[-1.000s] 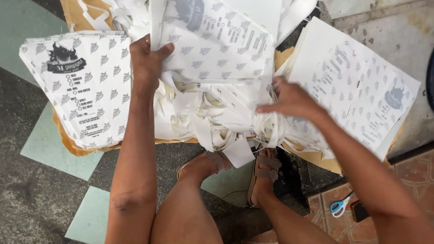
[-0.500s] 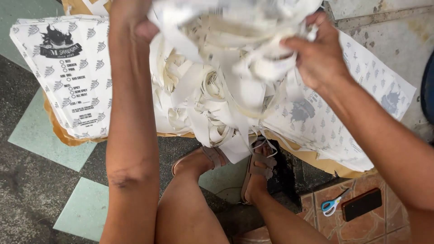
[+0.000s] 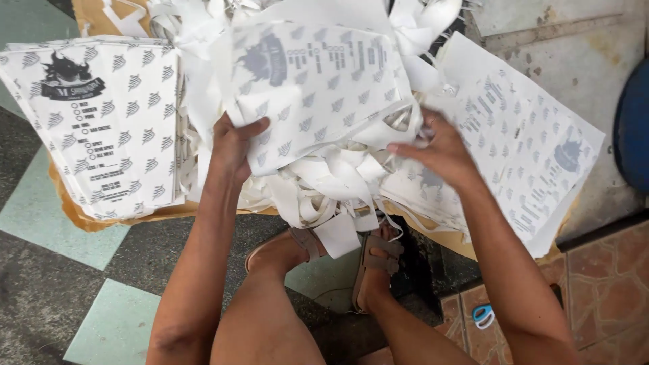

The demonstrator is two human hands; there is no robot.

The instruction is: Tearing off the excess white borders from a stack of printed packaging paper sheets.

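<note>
My left hand (image 3: 232, 140) grips the lower left edge of a white printed paper sheet (image 3: 318, 88) patterned with small grey leaf marks, thumb on top. My right hand (image 3: 438, 150) rests with fingers spread on the same sheet's right side, over a heap of loose white paper strips (image 3: 324, 182). The sheet lies tilted on top of that heap. A stack of similar printed sheets (image 3: 101, 128) sits to the left, and another stack (image 3: 527, 149) fans out to the right under my right wrist.
Everything lies on a brown cardboard sheet (image 3: 88, 220) on the floor. My sandalled feet (image 3: 375, 260) are below the heap. Blue-handled scissors (image 3: 482, 315) lie on orange tiles at lower right. A dark blue round object (image 3: 634, 128) is at the right edge.
Half a second ago both hands held a bundle of strips lifted high. Now the hands are lower, and a printed sheet lies on the heap under them.
</note>
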